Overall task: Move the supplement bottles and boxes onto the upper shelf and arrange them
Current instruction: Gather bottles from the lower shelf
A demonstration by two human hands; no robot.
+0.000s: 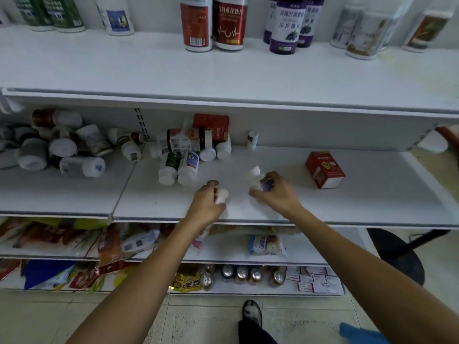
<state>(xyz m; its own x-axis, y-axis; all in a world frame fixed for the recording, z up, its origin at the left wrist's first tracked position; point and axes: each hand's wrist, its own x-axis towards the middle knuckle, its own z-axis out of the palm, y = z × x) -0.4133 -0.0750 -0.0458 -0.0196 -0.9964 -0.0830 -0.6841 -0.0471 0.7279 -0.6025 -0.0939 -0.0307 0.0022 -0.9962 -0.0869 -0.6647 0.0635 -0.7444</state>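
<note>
My left hand grips a small white bottle just above the middle shelf. My right hand holds another white bottle with a purple label, its cap pointing up and left. Several loose bottles lie in a heap at the back of the middle shelf, with a red box behind them. A second red box lies to the right of my hands. On the upper shelf stand red-labelled bottles and purple-labelled bottles.
A larger pile of bottles fills the left bay of the middle shelf. One small bottle stands alone against the back wall. Snack packets and cans sit on the lower shelves. A black stool stands at right.
</note>
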